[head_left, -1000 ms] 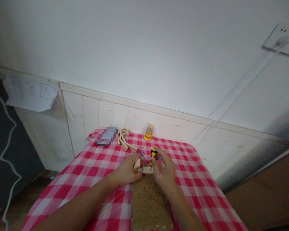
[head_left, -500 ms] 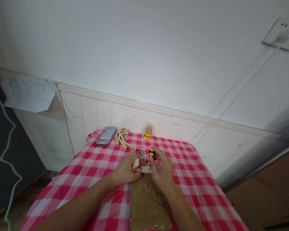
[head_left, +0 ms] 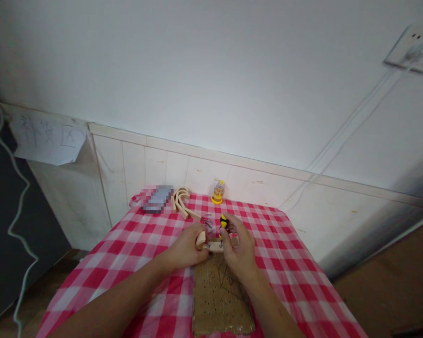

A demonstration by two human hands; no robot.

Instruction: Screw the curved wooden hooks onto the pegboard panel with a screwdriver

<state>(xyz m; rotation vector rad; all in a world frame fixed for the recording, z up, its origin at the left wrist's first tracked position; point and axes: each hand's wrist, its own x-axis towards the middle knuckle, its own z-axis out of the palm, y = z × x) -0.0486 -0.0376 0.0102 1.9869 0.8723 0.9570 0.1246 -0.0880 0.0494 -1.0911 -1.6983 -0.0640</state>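
Observation:
My right hand (head_left: 241, 244) is closed round a yellow and black screwdriver (head_left: 223, 222), held upright. Its tip end is down at a screw (head_left: 221, 245) in a pale wooden piece (head_left: 215, 247). Gripping the left part of that piece, my left hand (head_left: 187, 245) has its fingers wrapped round the wood, and a curved end sticks up by the thumb. The wooden piece lies across the far end of a brown cardboard sheet (head_left: 220, 300) dotted with small holes. Another screw stands in the wood near my left fingers.
Several loose screws (head_left: 207, 221) lie beyond my hands. Curved wooden pieces (head_left: 181, 202) and a blurred-out flat object (head_left: 158, 199) sit at the far left. A clear and yellow container (head_left: 218, 192) stands near the wall, on the red checked tablecloth (head_left: 285, 281).
The whole view has shifted slightly, so things appear a little farther right. Both hands keep their grips, and the screwdriver stays over the same screw.

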